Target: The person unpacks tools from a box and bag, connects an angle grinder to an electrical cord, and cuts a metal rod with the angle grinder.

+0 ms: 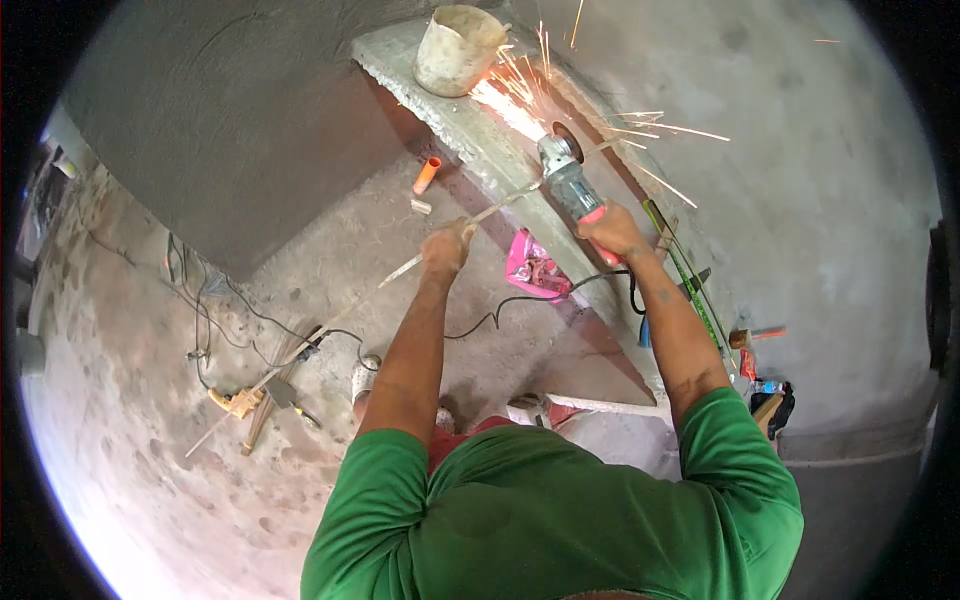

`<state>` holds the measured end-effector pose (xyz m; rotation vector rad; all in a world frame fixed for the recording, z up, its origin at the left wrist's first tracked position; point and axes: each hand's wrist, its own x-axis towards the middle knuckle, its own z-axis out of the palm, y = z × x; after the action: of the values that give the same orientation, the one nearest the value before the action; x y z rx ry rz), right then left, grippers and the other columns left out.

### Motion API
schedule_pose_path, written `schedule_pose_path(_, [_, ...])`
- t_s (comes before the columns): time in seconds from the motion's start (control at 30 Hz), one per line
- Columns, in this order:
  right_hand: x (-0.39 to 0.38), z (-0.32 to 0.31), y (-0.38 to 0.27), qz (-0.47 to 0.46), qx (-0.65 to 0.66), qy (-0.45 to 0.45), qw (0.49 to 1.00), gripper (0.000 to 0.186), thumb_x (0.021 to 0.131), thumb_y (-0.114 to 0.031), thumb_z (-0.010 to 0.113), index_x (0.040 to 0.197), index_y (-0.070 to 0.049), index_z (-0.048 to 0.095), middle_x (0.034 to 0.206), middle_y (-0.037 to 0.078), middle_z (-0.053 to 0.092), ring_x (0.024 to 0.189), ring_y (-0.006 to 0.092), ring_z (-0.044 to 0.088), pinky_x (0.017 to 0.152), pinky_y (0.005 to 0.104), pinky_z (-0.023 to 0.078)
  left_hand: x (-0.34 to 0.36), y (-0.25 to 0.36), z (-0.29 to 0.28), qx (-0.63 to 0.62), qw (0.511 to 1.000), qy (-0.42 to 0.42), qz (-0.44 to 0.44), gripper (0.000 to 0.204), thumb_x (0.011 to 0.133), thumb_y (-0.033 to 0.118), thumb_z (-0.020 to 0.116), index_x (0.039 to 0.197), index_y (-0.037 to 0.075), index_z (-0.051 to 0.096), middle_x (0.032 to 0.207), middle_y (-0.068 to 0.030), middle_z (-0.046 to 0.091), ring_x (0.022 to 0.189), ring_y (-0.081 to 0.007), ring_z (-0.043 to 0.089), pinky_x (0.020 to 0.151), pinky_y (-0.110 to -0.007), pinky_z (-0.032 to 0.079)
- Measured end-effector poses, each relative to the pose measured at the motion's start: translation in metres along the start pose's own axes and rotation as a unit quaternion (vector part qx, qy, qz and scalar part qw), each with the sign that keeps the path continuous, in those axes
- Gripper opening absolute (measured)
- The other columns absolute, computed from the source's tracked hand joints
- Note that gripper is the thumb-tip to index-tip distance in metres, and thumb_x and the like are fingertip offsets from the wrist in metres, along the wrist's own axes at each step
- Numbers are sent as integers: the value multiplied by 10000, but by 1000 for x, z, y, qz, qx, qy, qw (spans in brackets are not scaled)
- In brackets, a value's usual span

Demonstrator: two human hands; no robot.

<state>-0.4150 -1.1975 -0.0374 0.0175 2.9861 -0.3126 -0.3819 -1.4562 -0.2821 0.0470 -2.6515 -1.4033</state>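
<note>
My right hand [615, 232] is wrapped around the red-and-grey body of an angle grinder [570, 187]. Its disc [568, 142] meets a long thin metal rod [400, 271] over a concrete ledge [500, 165]. Bright sparks [513, 108] fly from the contact, mostly away toward a bucket, with some streaking right. Lower down the rod, my left hand [446, 248] grips it closed. The rod slants from the floor at the lower left up across the ledge and past the disc. A black power cord [495, 312] trails from the grinder over the floor.
A dirty whitish bucket [455, 55] stands on the ledge's far end. An orange tube [427, 176] and an open pink bag [535, 268] lie near the ledge. Cables and a yellow tool [237, 402] are on the left floor. Green strips [693, 280] lie at right.
</note>
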Motion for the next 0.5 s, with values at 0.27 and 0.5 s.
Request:
schedule_pose_path(0.27, [4, 0, 7, -13, 16, -22, 1000, 626, 612, -349, 800, 1056, 60, 631, 960, 254, 710, 909, 359, 703, 821, 417, 539, 4, -7, 8, -12, 1000, 1, 2, 390, 1029, 459, 475, 1217, 153, 625, 1127, -166, 702, 1046, -402, 660, 875, -517, 506])
schedule_pose_path(0.5, [6, -1, 8, -22, 36, -24, 999, 607, 605, -334, 801, 1036, 58, 634, 957, 244, 712, 901, 348, 705, 812, 415, 542, 3, -2, 7, 3, 1000, 1, 4, 406, 1023, 466, 491, 1231, 154, 645, 1177, -141, 697, 1079, -373, 659, 885, -492, 516])
